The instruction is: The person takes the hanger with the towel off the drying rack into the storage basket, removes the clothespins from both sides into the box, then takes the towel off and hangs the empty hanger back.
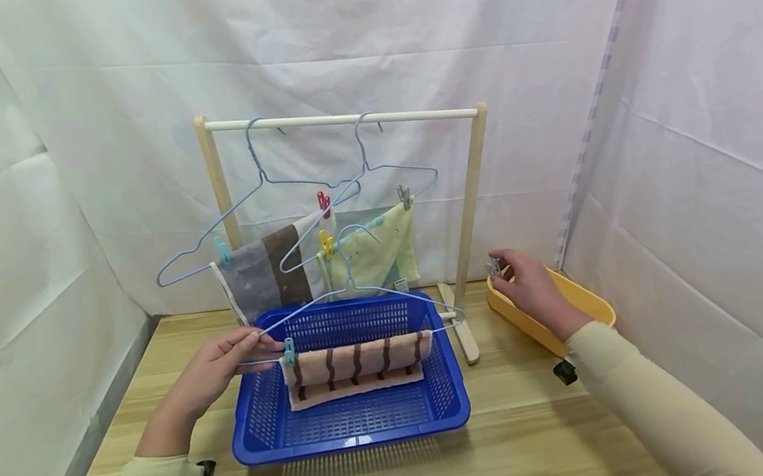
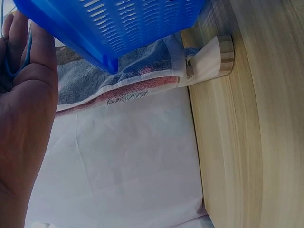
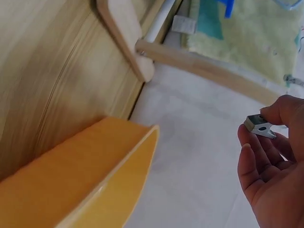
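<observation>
Two hands are at work over one counter (image 1: 521, 443). The left hand (image 1: 225, 360), fingers bent round the wire, grips one end of the held hanger (image 1: 351, 284), over whose lower bar one striped cloth (image 1: 361, 359) lies folded above a single blue basket (image 1: 352, 441), fixed by one near teal clip (image 1: 289, 352). The right hand (image 1: 534, 291), thumb and fingertips closed together, pinches one silver clip (image 1: 494, 265) over one orange box (image 1: 585, 296). Behind, one rack (image 1: 470, 203) bears two further hangers: the left hanger (image 1: 262, 176) with one grey cloth (image 1: 250, 274) and two clips, a far teal clip (image 1: 222, 249) and a red clip (image 1: 324, 204); the right hanger (image 1: 365, 165) with one yellow cloth (image 1: 386, 245) and two clips, a yellow clip (image 1: 326, 242) and a grey clip (image 1: 405, 197).
</observation>
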Motion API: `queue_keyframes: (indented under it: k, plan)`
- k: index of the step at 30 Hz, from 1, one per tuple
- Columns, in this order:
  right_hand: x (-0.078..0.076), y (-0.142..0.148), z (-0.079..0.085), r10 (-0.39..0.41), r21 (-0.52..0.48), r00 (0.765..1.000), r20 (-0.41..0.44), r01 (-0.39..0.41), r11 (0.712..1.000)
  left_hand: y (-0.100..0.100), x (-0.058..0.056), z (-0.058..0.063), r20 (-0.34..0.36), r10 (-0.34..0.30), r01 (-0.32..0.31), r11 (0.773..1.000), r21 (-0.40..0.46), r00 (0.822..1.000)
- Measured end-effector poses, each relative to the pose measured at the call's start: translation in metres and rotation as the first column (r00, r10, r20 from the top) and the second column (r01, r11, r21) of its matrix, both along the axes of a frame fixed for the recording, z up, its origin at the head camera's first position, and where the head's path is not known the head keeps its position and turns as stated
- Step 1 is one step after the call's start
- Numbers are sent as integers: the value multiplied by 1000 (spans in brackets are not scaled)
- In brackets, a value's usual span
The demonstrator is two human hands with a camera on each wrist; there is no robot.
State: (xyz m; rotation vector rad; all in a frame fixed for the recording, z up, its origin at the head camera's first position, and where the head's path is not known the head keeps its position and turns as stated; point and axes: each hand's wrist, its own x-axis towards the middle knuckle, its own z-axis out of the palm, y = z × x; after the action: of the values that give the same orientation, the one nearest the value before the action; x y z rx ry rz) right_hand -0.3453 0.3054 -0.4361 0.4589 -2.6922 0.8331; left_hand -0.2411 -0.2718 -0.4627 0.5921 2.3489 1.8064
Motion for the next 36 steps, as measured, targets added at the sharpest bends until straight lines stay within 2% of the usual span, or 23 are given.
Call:
queue_keyframes:
  k: [10, 19, 26, 36]
  plan:
    - [-25, 22, -6, -21, 107, 994, 106, 10, 994, 1, -1, 1, 4, -6, 6, 1000, 4, 1000]
    - [-42, 31, -10, 19, 234, 995, 95, -41, 971, 2, -2, 1, -4, -13, 13, 1000, 6, 1000]
    - [-57, 41, -15, 14, 341, 995, 103, -49, 939, 1, -3, 1, 5, -6, 6, 1000, -6, 1000]
    - [-71, 46, -23, -8, 386, 989, 146, -49, 921, 3, -5, 0, 15, 0, 0, 1000, -4, 1000]
